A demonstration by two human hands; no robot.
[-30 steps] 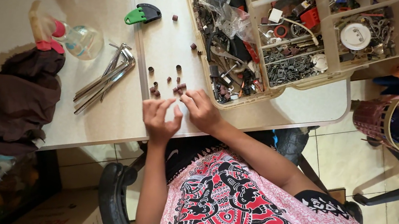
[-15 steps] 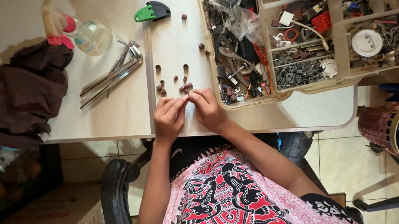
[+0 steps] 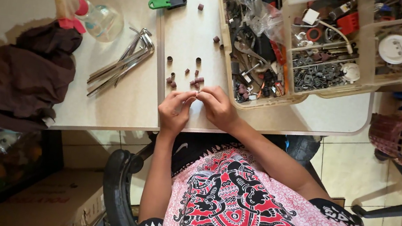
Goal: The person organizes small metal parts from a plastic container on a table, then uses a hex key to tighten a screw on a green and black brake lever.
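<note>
Seated at a white table (image 3: pixel 262 121), a person brings left hand (image 3: pixel 174 110) and right hand (image 3: pixel 218 106) fingertip to fingertip, seemingly pinching one of the small brown sleeves (image 3: pixel 185 74) scattered just beyond, beside a parts organiser (image 3: pixel 318 89); sorting looks under way; what is pinched cannot be told; steady fine grip needed

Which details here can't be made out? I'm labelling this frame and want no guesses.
Head view only:
- What the left hand and right hand pinch: hidden by fingertips; grip unclear.
- Small brown cylinders: too small to identify.
- Parts organizer: cut off by top edge.
- Under dark cloth: covered.
</note>
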